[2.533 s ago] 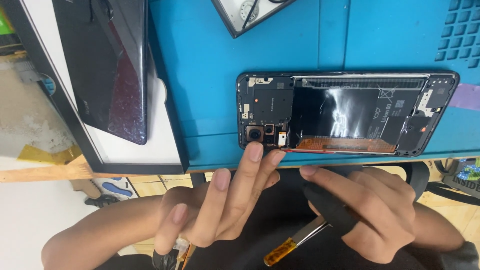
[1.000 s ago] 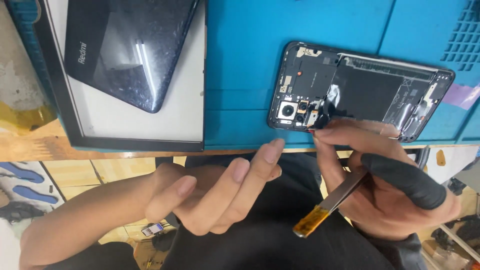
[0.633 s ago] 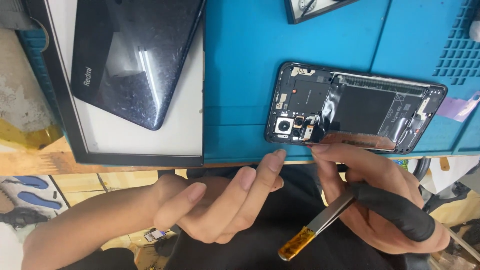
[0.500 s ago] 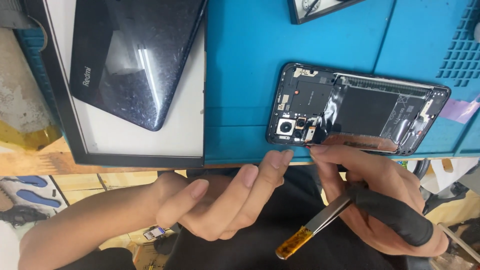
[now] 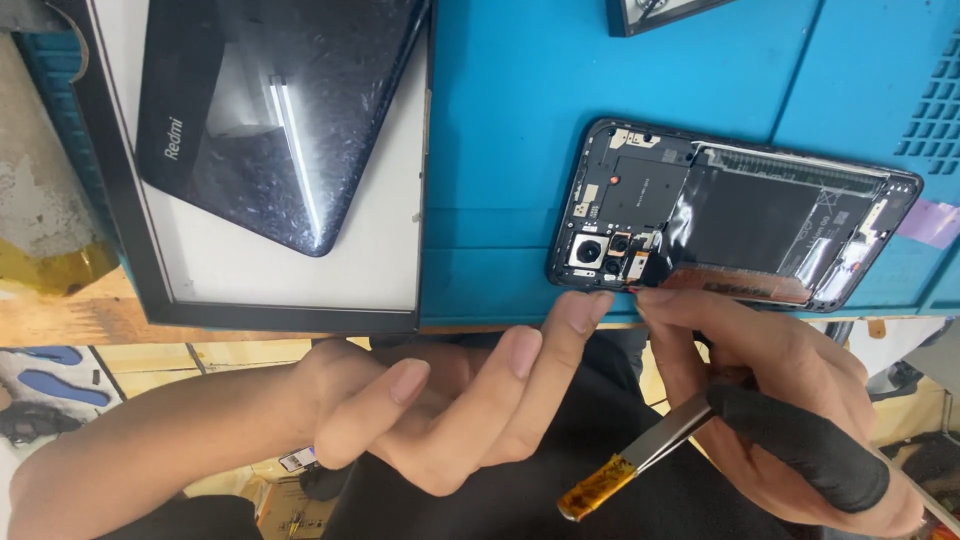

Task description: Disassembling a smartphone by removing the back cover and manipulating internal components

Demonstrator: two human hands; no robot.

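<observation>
An opened phone (image 5: pixel 730 215) with its back removed lies on the blue mat (image 5: pixel 520 140), showing camera modules and a black battery. My left hand (image 5: pixel 470 400) reaches up from below, its index fingertip touching the phone's near edge by the cameras; it holds nothing. My right hand (image 5: pixel 790 390), with a black cot on one finger, grips metal tweezers (image 5: pixel 640 455) with a yellowish end, and a fingertip rests on the phone's near edge. The tweezers' tips are hidden by the fingers.
A black-framed white tray (image 5: pixel 300 270) at the left holds the phone's dark glossy back cover (image 5: pixel 270 110). Another dark tray corner (image 5: pixel 650 12) shows at the top. The mat has a gridded section (image 5: pixel 935 110) at the right. The wooden table edge (image 5: pixel 70 315) runs below.
The view has shifted slightly. My left index finger has slid right along the phone's near edge until its tip almost meets my right hand's fingertip; the right hand keeps the tweezers.
</observation>
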